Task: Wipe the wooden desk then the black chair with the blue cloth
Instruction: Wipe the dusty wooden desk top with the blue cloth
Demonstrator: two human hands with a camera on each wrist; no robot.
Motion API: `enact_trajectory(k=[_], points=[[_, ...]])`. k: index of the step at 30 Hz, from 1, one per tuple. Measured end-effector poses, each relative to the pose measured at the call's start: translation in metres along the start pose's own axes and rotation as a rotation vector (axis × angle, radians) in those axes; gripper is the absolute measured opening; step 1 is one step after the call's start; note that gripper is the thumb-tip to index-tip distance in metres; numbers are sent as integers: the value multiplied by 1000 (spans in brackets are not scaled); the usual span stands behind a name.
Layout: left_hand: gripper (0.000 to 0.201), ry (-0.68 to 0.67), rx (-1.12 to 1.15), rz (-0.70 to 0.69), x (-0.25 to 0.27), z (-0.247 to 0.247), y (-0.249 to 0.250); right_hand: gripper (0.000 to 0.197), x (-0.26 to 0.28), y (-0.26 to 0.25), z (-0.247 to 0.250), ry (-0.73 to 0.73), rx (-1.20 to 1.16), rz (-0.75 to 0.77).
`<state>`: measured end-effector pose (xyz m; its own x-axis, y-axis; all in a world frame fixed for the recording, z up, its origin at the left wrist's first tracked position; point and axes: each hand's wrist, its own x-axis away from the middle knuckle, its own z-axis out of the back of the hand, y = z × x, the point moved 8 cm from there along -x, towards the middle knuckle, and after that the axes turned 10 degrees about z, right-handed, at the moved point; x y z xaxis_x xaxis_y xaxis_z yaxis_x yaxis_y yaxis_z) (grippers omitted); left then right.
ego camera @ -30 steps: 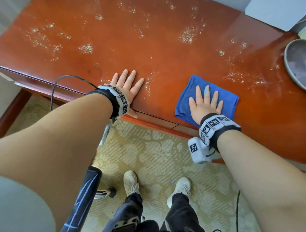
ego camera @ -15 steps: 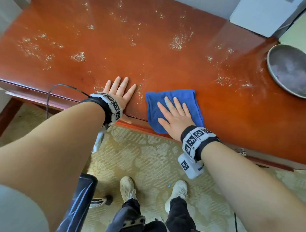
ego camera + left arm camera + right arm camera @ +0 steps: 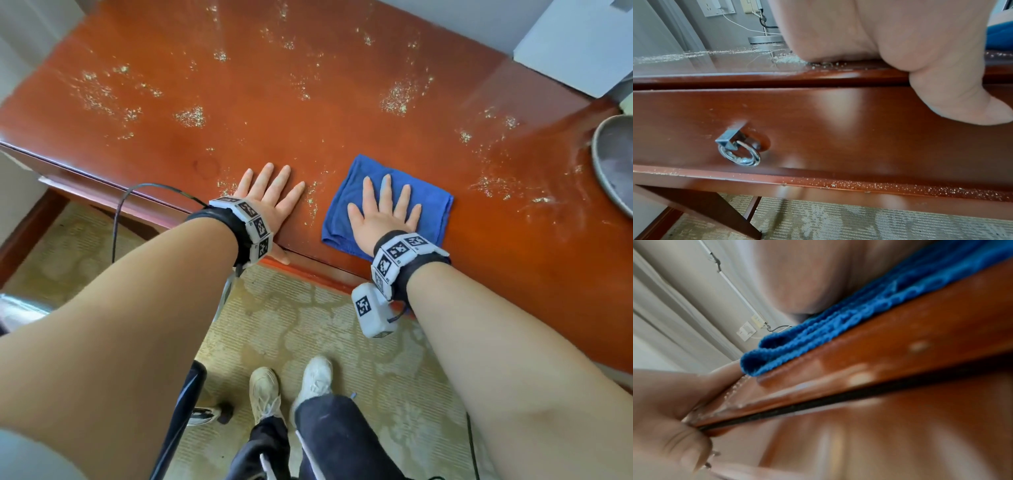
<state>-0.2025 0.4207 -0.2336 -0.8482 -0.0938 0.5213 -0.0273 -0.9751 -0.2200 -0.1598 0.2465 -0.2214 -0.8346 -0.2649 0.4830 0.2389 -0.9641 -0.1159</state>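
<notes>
Blue cloth (image 3: 394, 202) under right hand (image 3: 383, 214) | left hand (image 3: 270, 198) beside (crumbs (image 3: 313, 202) between)

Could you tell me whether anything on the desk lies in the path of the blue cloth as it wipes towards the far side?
Nothing solid does. Ahead of the blue cloth under the right hand the desk carries only scattered crumbs. The left hand rests beside it, apart.

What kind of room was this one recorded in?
Probably a hotel room or home study: a polished wooden desk with a ring-pull drawer, patterned carpet, and a lamp base near wall sockets.
</notes>
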Motion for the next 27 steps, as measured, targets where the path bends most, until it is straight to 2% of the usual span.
enact_trajectory(k=[7, 11, 13, 15, 18, 23, 25, 27], points=[[127, -24, 32, 39, 9, -1, 1, 56, -11, -50, 0, -19, 72, 220], [131, -37, 82, 140, 19, -3, -23, 57, 17, -49, -13, -22, 183, 438], [133, -65, 102, 203, 23, -3, -46, 57, 26, -36, -17, -50, 219, 494], [133, -82, 110, 254, 26, -4, -69, 57, 22, -18, -14, -78, 209, 459], [132, -111, 125, 306, 23, -11, -95, 57, 5, 1, -1, -65, 152, 286], [129, -143, 149, 302, 12, -26, -103, 57, -21, -23, 11, -32, 38, 29], [127, -144, 142, 294, 11, -27, -103, 57, -26, -45, 11, -20, 39, 40], [127, -139, 143, 287, 9, -29, -105, 57, -21, -69, 5, -8, 69, 137]])
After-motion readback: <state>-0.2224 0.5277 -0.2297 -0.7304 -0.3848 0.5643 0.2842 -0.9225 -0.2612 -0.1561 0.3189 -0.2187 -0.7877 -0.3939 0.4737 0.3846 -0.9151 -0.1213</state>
